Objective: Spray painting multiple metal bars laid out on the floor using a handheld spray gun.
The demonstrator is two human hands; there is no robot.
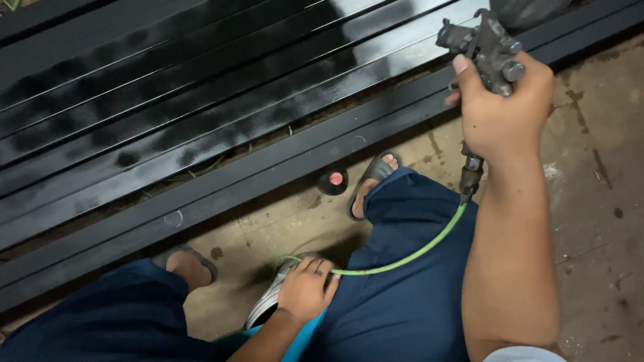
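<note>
Head view, one picture, looking down past the knees.

Right hand (504, 114): closed in a fist around the grip of a grey metal spray gun (488, 50), far right of the scene, nozzle turned left toward the metal. One finger lies forward along the gun body; whether the trigger is pressed cannot be told.

Left hand (305, 289): near centre, fingers curled together over the green air hose (402, 258), pinning it against the thigh. The hose runs from this hand up and right to the fitting under the gun.

Black metal bars (201, 114): a row of long rails lying side by side on the ground, crossing the far half of the scene from near left to far right.

Progress, as judged: most far rails carry a wet, glossy black coat with bright reflections. The nearest rails look duller, with patchy, mottled bands, so coating there seems incomplete.

Other items: concrete floor (597, 201), stained and dusty, at the right; grey sandals (373, 175) on both feet; dark blue trousers (402, 315); a small round black cap with a red centre (333, 181) just beside the far foot.
</note>
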